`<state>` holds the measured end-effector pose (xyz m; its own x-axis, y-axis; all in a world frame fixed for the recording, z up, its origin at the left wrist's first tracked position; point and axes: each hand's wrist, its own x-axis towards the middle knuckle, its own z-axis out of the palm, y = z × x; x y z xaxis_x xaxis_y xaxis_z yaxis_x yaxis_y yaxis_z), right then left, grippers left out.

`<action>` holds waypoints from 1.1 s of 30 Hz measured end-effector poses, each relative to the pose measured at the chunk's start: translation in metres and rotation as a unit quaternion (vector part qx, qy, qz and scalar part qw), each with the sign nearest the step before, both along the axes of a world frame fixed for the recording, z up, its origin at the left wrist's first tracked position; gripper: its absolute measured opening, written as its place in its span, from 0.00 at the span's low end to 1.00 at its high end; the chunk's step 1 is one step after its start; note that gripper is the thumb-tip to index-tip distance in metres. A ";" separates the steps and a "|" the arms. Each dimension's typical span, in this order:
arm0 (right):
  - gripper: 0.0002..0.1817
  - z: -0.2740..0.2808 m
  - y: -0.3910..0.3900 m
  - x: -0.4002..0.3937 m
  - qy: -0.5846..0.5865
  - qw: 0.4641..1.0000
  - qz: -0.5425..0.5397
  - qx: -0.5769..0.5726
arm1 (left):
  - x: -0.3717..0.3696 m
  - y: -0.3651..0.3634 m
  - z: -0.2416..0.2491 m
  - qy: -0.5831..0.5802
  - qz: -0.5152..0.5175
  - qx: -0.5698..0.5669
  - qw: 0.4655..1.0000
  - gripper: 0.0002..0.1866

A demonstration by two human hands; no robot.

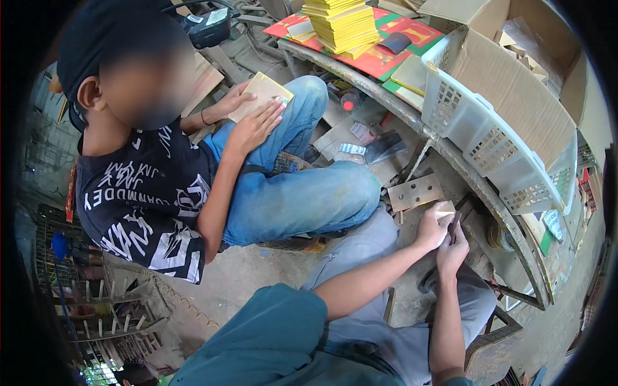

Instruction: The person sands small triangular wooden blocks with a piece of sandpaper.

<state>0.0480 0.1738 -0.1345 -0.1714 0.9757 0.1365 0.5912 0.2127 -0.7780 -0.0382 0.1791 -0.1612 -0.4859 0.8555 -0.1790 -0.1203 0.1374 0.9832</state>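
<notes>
My left hand is closed around a small pale wooden piece above my lap. Close against it, my right hand pinches a thin dark brown strip, which looks like folded sandpaper. The strip lies at or very near the wooden piece; whether they touch is hard to make out. Just beyond my hands rests a wooden board with several holes. To my left, a co-worker in jeans holds a flat square wooden panel with yellow edges, one hand laid flat on it.
A metal-edged table curves along the front right. On it stand a stack of yellow-edged panels and a white plastic basket with cardboard inside. An open cardboard box is behind. A blister pack lies below the table.
</notes>
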 end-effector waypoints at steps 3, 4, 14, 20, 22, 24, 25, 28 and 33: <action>0.23 -0.003 0.008 0.005 0.071 0.995 -0.045 -0.058 | 0.012 -0.010 0.005 -0.021 -0.065 0.028 0.997 0.19; 0.22 0.005 0.010 0.009 0.021 0.996 -0.055 -0.066 | 0.018 -0.013 0.001 0.035 -0.084 0.010 0.996 0.19; 0.21 -0.001 0.013 0.011 0.027 0.996 -0.060 -0.067 | 0.021 -0.010 -0.005 0.039 -0.066 0.002 0.997 0.18; 0.21 0.008 0.004 0.002 0.032 0.997 -0.006 0.072 | -0.001 0.005 0.000 -0.017 -0.041 0.011 0.999 0.19; 0.22 0.015 0.005 0.002 0.015 0.998 -0.047 -0.043 | 0.007 -0.005 0.002 0.010 -0.092 0.014 0.996 0.20; 0.22 0.010 0.013 0.006 0.015 0.999 -0.045 -0.021 | 0.016 -0.010 -0.002 0.028 -0.104 0.030 0.994 0.21; 0.22 0.013 0.013 0.007 -0.012 0.997 -0.059 -0.054 | 0.015 -0.008 -0.004 0.032 -0.106 0.029 0.993 0.21; 0.21 0.015 0.006 -0.003 0.065 0.998 -0.002 0.022 | 0.001 0.007 -0.001 -0.027 -0.061 0.027 0.997 0.20; 0.21 0.009 0.009 0.003 0.000 0.996 -0.054 -0.071 | 0.006 -0.008 0.011 0.002 -0.093 0.000 0.996 0.20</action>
<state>0.0507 0.1828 -0.1258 -0.0638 0.9980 -0.0038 0.6047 0.0356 -0.7956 -0.0320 0.1709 -0.1497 -0.3207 0.9304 -0.1775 -0.0882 0.1572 0.9836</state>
